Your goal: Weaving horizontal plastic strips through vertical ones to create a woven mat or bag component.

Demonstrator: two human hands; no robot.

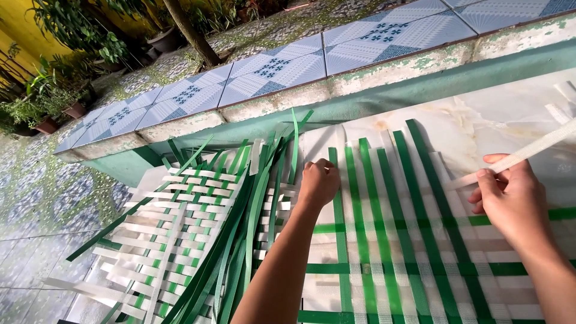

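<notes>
The left hand (318,183) reached forward, fingers curled shut and pressed down on the half-woven mat (390,240) of green and white straps lying flat on the marble floor (480,126). The right hand (510,198) pinched a white strap (528,153), drawn out taut toward the right. Loose green straps (240,240) lay bundled just left, over another woven mat (174,228).
</notes>
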